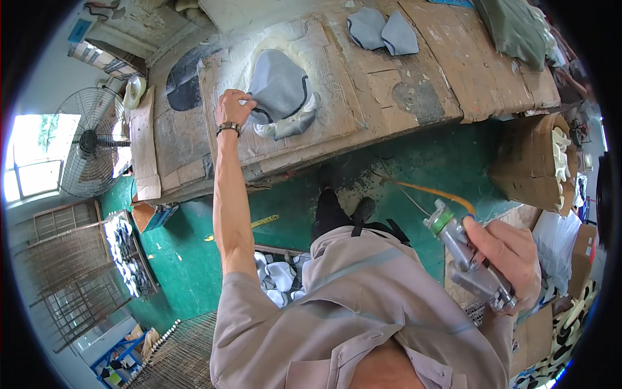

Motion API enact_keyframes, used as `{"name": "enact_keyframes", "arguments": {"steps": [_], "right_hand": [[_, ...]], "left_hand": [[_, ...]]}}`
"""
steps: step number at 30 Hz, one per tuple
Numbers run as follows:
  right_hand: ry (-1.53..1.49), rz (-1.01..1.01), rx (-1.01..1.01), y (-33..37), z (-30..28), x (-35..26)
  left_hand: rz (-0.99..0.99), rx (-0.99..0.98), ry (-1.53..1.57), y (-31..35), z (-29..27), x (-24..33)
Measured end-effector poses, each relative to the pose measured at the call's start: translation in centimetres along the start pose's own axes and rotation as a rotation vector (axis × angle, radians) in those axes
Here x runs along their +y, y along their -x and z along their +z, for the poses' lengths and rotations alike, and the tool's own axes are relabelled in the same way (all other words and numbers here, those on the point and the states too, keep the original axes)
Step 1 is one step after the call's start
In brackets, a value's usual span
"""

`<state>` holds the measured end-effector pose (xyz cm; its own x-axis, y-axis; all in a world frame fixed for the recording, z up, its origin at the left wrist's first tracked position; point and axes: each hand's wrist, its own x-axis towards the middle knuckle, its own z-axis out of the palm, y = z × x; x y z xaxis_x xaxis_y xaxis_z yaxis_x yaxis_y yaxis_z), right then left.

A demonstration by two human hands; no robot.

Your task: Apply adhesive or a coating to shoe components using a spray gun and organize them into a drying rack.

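My left hand (233,110), with a dark band at the wrist, pinches the dark-trimmed lower left edge of a grey padded fabric piece (277,81). That piece lies on a cardboard-covered bench (350,97), within a patch of whitish residue. White and grey material (291,123) shows under its near edge. Off to the right and away from the bench, my right hand (508,256) is wrapped round a metal spray gun (476,269) with a green collar. An orange hose (427,190) runs near the gun; where it joins is hidden.
Two more grey pieces (382,32) lie at the bench's far side, near olive cloth (515,29). A standing fan (91,139) is at left. A cardboard box (528,162) with pale pieces stands right. Below the bench, a container holds white and grey pieces (278,279).
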<state>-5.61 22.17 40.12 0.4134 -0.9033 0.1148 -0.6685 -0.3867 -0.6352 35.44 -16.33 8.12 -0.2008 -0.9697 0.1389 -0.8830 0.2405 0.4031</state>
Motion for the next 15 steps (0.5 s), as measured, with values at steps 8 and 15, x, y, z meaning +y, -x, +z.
{"name": "enact_keyframes", "arguments": {"steps": [8, 15], "right_hand": [[-0.066, -0.056, -0.006, 2.6, 0.3, 0.6], [-0.086, 0.015, -0.005, 2.6, -1.0, 2.9]], "left_hand": [[-0.056, -0.111, -0.033, -0.1, -0.9, 0.5], [0.074, -0.213, -0.079, -1.9, -2.2, 1.7]]}}
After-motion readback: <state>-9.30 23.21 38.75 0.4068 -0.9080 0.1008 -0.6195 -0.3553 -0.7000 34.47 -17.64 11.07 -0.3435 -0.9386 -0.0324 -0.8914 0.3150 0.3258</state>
